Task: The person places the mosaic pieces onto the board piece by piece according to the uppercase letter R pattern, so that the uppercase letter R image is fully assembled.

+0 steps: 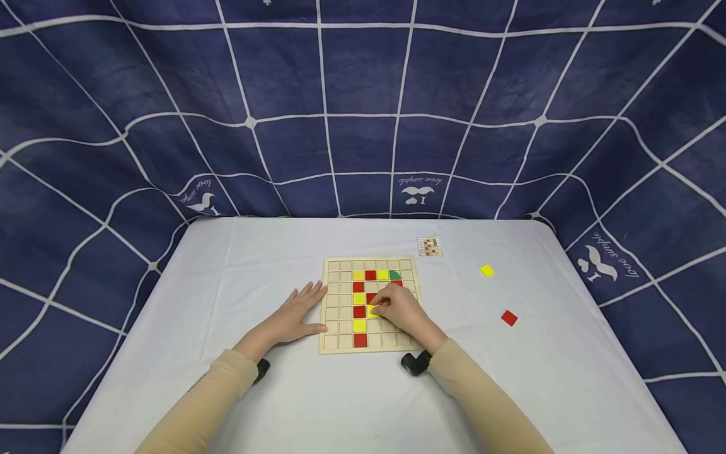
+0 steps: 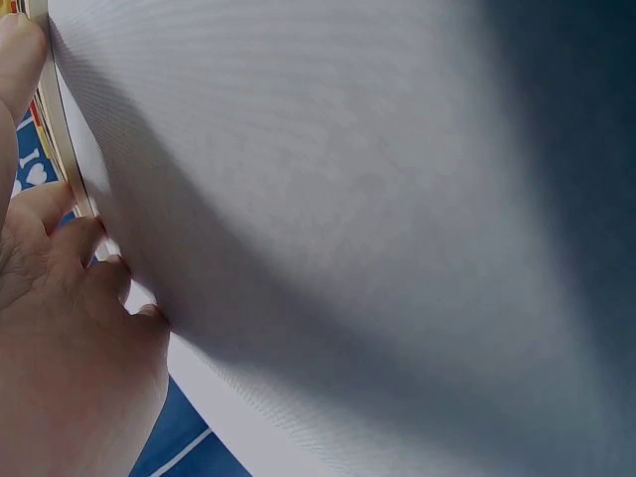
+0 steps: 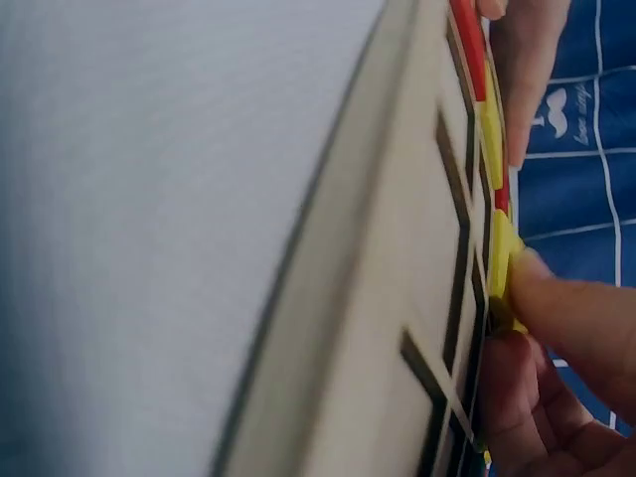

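A square wooden grid board (image 1: pixel 339 340) lies on the white table, with red and yellow square tiles in several of its cells. Near its top right corner sits a green rounded tile (image 1: pixel 395 275). My right hand (image 1: pixel 401 310) is over the board's middle and pinches a yellow tile (image 3: pixel 504 260) between thumb and fingers, right at a cell beside the column of red and yellow tiles (image 1: pixel 360 312). At the board's left edge, my left hand (image 1: pixel 290 317) rests with fingers spread, thumb and fingertips against the rim. My right hand hides part of the board.
A small printed pattern card (image 1: pixel 429 246) lies behind the board's right corner. To the right are a loose yellow tile (image 1: pixel 487 270) and a loose red tile (image 1: pixel 509 318). A dark blue curtain (image 1: pixel 363 145) with white lines hangs behind and beside the table.
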Demonstrator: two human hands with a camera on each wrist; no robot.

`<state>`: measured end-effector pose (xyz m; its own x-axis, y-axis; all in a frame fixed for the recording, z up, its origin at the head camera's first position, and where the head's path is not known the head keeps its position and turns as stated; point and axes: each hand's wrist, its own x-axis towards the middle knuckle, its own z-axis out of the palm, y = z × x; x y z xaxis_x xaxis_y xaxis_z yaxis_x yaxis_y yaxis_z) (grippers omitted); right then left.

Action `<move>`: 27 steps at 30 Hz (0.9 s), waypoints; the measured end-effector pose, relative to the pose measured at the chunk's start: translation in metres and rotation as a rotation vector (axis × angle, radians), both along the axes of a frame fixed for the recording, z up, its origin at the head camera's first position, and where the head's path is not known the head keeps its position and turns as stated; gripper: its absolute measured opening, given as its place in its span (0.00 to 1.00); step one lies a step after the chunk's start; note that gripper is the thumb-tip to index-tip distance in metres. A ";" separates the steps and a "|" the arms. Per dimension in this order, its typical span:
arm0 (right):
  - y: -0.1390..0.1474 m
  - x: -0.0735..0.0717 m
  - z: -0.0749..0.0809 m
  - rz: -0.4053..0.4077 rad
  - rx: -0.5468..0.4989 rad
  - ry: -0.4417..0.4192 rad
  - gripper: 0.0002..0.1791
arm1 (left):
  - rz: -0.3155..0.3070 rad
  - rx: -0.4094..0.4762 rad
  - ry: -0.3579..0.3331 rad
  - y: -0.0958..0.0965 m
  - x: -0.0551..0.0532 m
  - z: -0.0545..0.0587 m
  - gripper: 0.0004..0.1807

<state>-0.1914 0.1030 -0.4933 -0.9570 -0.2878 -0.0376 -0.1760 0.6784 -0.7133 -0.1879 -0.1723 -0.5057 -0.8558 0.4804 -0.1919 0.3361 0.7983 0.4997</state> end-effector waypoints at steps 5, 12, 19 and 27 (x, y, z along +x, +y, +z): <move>-0.001 0.002 0.002 0.004 0.019 0.004 0.04 | 0.002 0.004 0.000 0.000 0.001 0.000 0.52; 0.022 0.002 0.009 -0.065 -0.071 -0.016 0.04 | 0.005 0.003 -0.004 0.000 0.000 0.001 0.52; 0.080 0.001 0.024 -0.204 -0.080 -0.012 0.07 | 0.014 -0.008 -0.009 0.000 -0.001 0.000 0.53; 0.163 0.014 0.024 -0.330 0.048 0.002 0.13 | 0.008 -0.011 -0.011 -0.001 -0.001 0.000 0.53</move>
<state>-0.1778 0.2663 -0.4693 -0.9983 0.0402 -0.0415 0.0577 0.7317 -0.6792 -0.1891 -0.1735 -0.5060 -0.8576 0.4711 -0.2065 0.3239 0.8064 0.4948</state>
